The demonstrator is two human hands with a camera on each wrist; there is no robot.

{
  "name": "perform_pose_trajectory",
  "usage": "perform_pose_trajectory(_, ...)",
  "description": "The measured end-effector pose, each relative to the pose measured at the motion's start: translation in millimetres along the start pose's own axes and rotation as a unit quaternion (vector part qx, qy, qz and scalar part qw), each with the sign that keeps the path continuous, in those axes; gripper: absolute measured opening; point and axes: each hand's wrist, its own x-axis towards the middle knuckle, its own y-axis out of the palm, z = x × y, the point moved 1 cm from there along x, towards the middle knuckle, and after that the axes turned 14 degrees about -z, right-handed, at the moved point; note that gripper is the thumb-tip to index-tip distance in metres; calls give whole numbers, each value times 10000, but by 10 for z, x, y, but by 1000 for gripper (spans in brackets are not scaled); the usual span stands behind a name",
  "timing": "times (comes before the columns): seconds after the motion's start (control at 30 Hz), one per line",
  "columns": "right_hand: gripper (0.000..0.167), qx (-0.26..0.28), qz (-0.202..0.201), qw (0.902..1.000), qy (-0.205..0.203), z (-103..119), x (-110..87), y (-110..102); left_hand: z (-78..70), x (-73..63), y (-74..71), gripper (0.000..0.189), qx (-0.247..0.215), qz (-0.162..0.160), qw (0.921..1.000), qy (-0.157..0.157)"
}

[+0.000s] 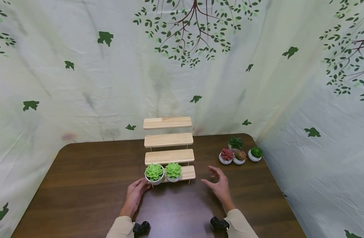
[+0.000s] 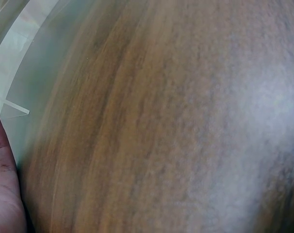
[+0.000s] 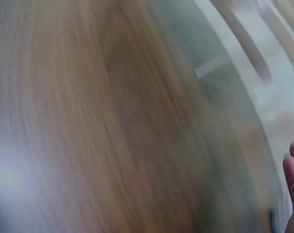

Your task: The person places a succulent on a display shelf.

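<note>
A light wooden shelf stand (image 1: pixel 169 140) with stepped boards stands at the back of the table. On its lowest board sit two bright green succulents in white pots, a left succulent (image 1: pixel 154 173) and a right succulent (image 1: pixel 173 171). My left hand (image 1: pixel 135 194) has its fingertips right at the left pot's lower side, next to the board's left end; the pot hides part of them. Its fingers look extended in the left wrist view. Right of the stand my right hand (image 1: pixel 219 185) holds nothing, its thumb and fingers spread apart.
At the back right of the brown table (image 1: pixel 95 185) stand several more potted succulents: a red one (image 1: pixel 226 154), a brownish one (image 1: pixel 239 156), a dark green one (image 1: pixel 235 143) and a green one (image 1: pixel 256 153). A leaf-printed curtain (image 1: pixel 116 82) hangs behind.
</note>
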Motion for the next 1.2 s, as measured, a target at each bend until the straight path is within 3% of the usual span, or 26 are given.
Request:
perform_pose_trajectory(0.1,59,-2,-382,9990,251,-218,81,-142,5,17,1,11,20,6,10000,19)
perform_pose_trajectory(0.33,59,39,-1191,9899,774,-451,238,-433,4,37,-3,12,13,-54,9999,-83)
perform_pose_trajectory(0.57,59,37,-2103,9707,1161,-668,366,-613,16,9,-14,12,-19,-39,10000,-70)
perform_pose_trajectory(0.7,66,-48,-2404,9587,1519,-789,419,-700,28,-12,-15,11,109,-98,9998,-102)
perform_pose_trajectory(0.83,77,-75,-2437,9554,1666,-853,513,-781,30,-6,7,14,195,-74,9997,-145)
perform_pose_trajectory(1.2,86,-754,-1671,9695,1624,-868,850,-827,7,12,8,14,-54,-9,10000,-44)
